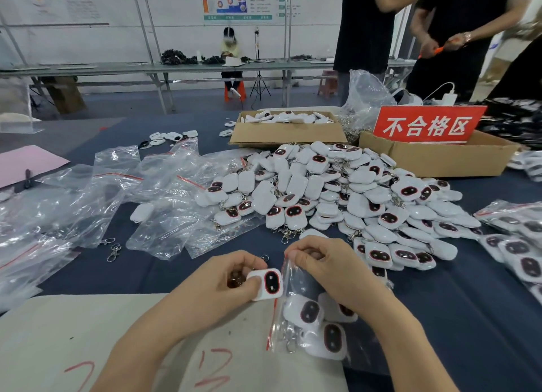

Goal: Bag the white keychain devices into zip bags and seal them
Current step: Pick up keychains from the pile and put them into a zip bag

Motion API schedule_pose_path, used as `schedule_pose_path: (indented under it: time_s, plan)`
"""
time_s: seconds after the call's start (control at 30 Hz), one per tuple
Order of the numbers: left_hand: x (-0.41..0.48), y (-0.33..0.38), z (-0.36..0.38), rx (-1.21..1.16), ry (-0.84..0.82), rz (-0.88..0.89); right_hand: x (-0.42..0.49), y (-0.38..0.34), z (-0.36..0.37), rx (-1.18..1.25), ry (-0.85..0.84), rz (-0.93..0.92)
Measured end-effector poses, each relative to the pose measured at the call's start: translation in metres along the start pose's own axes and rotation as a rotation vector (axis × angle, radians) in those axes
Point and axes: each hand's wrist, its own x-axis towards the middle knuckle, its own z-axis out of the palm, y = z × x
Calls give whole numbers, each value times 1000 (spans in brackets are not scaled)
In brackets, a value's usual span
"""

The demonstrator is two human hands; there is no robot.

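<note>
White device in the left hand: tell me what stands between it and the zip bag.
Nothing visible does. The left hand holds the white device beside the red-striped mouth of the zip bag, whose top the right hand pinches.

White wall (pixel 117 39) with posters (pixel 237 1), long grey workbench (pixel 117 67), blue-grey floor (pixel 190 101), pink stool (pixel 328 86).

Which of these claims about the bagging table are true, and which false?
1. The left hand holds a white keychain device with a dark, red-rimmed face. True.
2. The right hand pinches the top of a clear plastic zip bag. True.
3. That bag is empty. False: several devices are inside.
4. The red sign with white characters lies flat. False: it stands upright in a brown cardboard box.
</note>
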Motion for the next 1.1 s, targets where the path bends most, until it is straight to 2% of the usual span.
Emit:
schedule_pose_path:
  time_s: [0.23, 0.37, 0.53, 0.7, 0.8, 0.87, 1.0, 1.1]
  plan:
    - [0, 4, 1, 16, 38, 11, -1, -2, -1, 28, 52, -16]
    - [2, 6, 10, -63, 16, -2, -2, -3, 0, 45, 65, -24]
    - [6, 12, 30, -207, 70, -51, -2, -5, 2, 56, 46, -32]
    - [7, 16, 42, -253, 171, -30, -2, -5, 1, 41, 67, -30]
    - [4, 22, 46, -353, 145, -40, -1, -7, 2, 40, 52, -38]
    - [4, 20, 47, -272, 186, -10, -1, -7, 2, 34, 33, -31]
    - [9, 11, 40, -81, 414, 42, 0, -7, 3, 44, 13, -6]
    - [13, 1, 35, 24, 520, 13, -2, -7, 4, 57, 7, -6]
